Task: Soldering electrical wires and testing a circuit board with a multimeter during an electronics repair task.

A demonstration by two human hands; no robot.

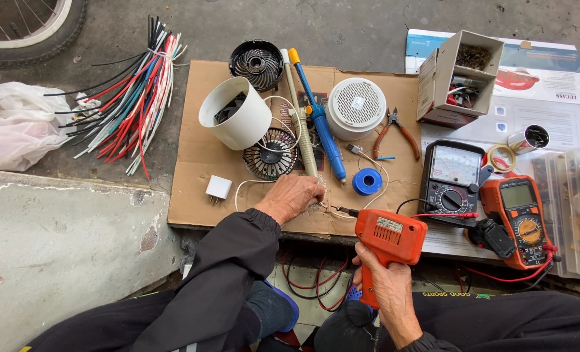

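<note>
A sheet of cardboard (192,195) serves as the work mat. On its far half lies a white cylindrical housing (234,112) on its side, with a round white grille (355,107) to the right of it. Over the cardboard's near right edge the right hand (384,287) is closed around the grip of an orange soldering gun (387,238). The left hand (294,197) rests on the cardboard's near middle, fingertips pinching thin white wires (325,207) just beside the gun's tip.
</note>
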